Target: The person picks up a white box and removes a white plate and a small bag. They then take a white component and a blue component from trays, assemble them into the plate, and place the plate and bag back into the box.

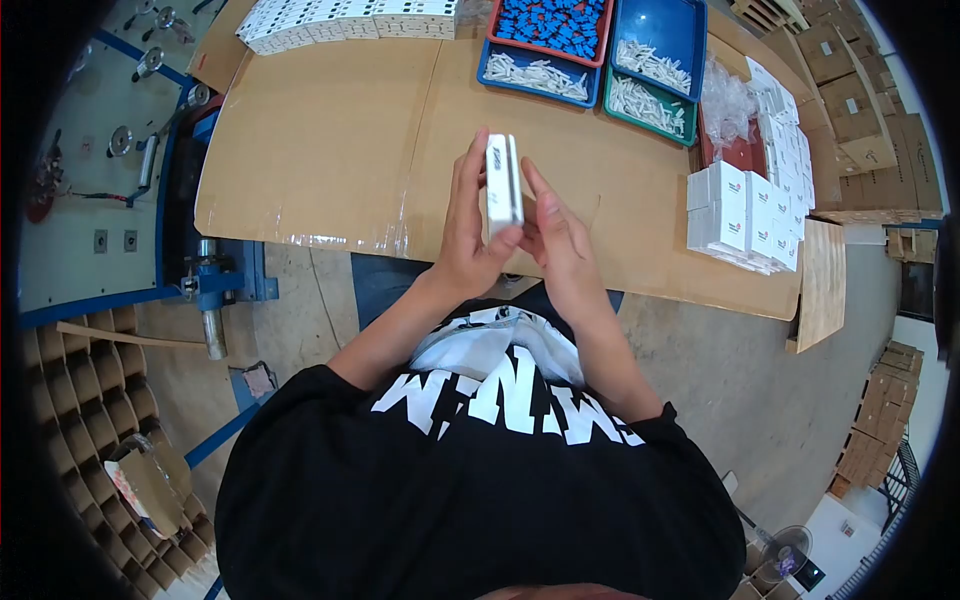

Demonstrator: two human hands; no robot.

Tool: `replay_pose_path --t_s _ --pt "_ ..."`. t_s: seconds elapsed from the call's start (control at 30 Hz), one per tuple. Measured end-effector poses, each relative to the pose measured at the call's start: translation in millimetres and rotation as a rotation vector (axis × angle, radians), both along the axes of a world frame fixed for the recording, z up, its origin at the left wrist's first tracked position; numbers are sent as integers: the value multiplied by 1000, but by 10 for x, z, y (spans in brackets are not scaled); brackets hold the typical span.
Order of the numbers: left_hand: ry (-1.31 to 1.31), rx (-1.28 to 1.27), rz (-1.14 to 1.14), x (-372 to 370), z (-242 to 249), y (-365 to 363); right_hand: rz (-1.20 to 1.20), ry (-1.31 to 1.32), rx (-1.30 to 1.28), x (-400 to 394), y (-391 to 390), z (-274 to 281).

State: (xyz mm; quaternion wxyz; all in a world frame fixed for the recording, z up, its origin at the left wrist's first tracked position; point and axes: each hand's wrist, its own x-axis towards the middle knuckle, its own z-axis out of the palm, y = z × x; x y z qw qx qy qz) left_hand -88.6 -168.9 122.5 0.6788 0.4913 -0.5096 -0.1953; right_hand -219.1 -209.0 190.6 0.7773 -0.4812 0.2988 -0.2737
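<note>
A small white box (498,185) with dark print on its narrow side is held up above the cardboard-covered table, in front of my chest. My left hand (467,225) grips it from the left, fingers along its far side and thumb at its lower end. On the other side, my right hand (566,245) is closed around the box's lower right edge, its index finger stretched out and apart from it. A dark gap line runs along the box's right side. The parts of the fingers behind the box are hidden.
Rows of white boxes (350,22) line the table's (320,150) far left edge. Blue tray (535,78), red tray (550,30) and green tray (645,112) hold small blue and white pieces. White cartons (740,215) are stacked right, beside clear plastic bags (727,100). A machine (110,150) stands left.
</note>
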Motion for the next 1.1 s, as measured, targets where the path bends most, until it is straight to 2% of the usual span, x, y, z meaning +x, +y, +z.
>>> replay_pose_path --t_s 0.03,0.07,0.1,0.13,0.17,0.2,0.23,0.3,0.33,0.4,0.53,0.6,0.73,1.0,1.1 --pt "57 33 -15 10 13 -1 4 1 0 -47 -30 -41" --pt "249 28 -62 -77 38 14 42 153 -209 -106 -82 -95" --pt "251 26 -53 -58 61 17 81 304 -421 -145 -131 -128" --pt "507 123 -137 -24 69 10 91 304 -422 -167 -170 -138" --pt "765 221 -222 -9 86 13 19 368 -794 -189 -199 -146" --pt "831 297 -267 -8 161 23 -59 425 -1165 -197 -219 -162" --pt "838 297 -264 -38 240 38 -53 429 -1164 -184 -238 -197" --pt "1027 480 -315 -146 362 66 -73 232 -1354 -154 -306 -301" --pt "1066 503 -405 -177 368 82 -70 235 -1355 -143 -364 -366" --pt "1061 504 -399 -285 363 121 -30 167 -1490 -132 -463 -515" --pt "1022 473 -382 -362 297 148 -63 43 -1557 -118 -523 -699" --pt "982 467 -377 -377 201 162 -156 -16 -1580 -93 -498 -752" --pt "922 502 -333 -396 90 182 -187 -42 -1588 -86 -440 -803" --pt "864 522 -263 -486 146 171 -218 -37 -1467 -131 -378 -857" --pt "933 541 -236 -508 218 177 -207 -34 -1418 -143 -344 -879"
